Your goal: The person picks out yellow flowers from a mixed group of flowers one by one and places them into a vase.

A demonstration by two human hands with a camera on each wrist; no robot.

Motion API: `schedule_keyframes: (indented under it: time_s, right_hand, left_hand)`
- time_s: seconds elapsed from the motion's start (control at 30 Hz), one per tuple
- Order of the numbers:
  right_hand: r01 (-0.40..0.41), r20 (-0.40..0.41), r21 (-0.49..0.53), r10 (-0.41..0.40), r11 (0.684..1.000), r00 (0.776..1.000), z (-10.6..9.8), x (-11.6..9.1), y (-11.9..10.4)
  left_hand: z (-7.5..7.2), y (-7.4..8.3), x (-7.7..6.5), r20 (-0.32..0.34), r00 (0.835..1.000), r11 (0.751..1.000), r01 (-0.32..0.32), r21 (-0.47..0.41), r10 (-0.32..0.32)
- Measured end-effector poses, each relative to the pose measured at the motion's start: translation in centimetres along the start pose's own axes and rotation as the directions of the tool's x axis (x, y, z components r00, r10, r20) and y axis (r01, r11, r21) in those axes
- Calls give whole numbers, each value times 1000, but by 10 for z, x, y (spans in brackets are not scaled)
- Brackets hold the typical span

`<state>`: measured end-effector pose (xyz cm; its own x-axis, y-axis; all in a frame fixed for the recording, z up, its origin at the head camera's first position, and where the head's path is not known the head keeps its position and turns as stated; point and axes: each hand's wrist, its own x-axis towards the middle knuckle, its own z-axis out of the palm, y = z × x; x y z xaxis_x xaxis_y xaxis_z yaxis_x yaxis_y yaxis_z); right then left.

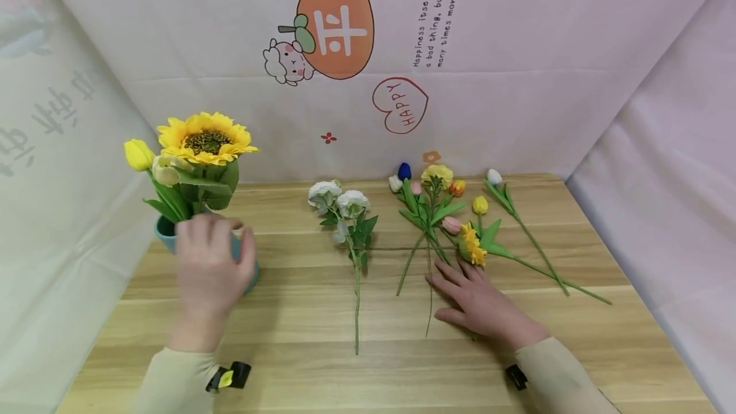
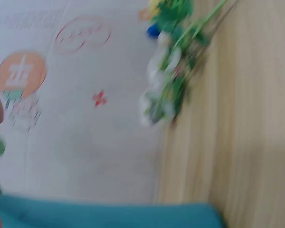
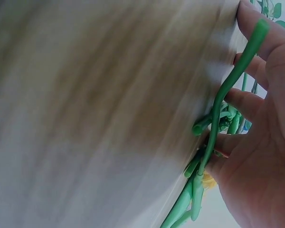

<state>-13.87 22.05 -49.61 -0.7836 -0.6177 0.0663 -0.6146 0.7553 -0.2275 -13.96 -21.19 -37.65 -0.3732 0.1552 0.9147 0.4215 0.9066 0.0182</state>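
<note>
My left hand [image 1: 208, 267], blurred, is at the front of a blue-green vase [image 1: 165, 233], over its rim. Its fingertips are hidden, so whether they grip a stem does not show. Out of the vase rise a large sunflower [image 1: 208, 139], a yellow tulip [image 1: 138, 154] and a cream tulip [image 1: 167, 170]. The vase [image 2: 109, 216] edges into the bottom of the left wrist view. With fingers spread, my right hand [image 1: 480, 302] rests on the table by a small sunflower [image 1: 473, 246]. A green stem [image 3: 217, 102] crosses in front of its fingers in the right wrist view.
White flowers [image 1: 352, 203] on a long stem lie mid-table. To their right are several tulips, among them a blue one [image 1: 405, 171], and a yellow carnation-like bloom [image 1: 438, 176]. A white tulip [image 1: 494, 177] lies farther right. Printed cloth [image 1: 489, 114] hangs behind the wooden table [image 1: 310, 337].
</note>
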Motion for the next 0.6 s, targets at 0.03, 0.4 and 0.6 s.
schedule_keyframes:
  time_s: [0.03,0.4,0.6]
  right_hand:
    - [0,1,-3,0,1000,1000,0,0,0]
    - [-37,-52,-32,35,999,998,-4,4,-4]
    - [-66,-145,11,67,998,987,-7,7,-9]
  left_hand:
    - [4,5,-3,51,999,1000,-15,-17,16]
    - [50,68,-44,700,711,979,183,-93,-66]
    - [69,93,-60,814,560,958,286,-17,-153]
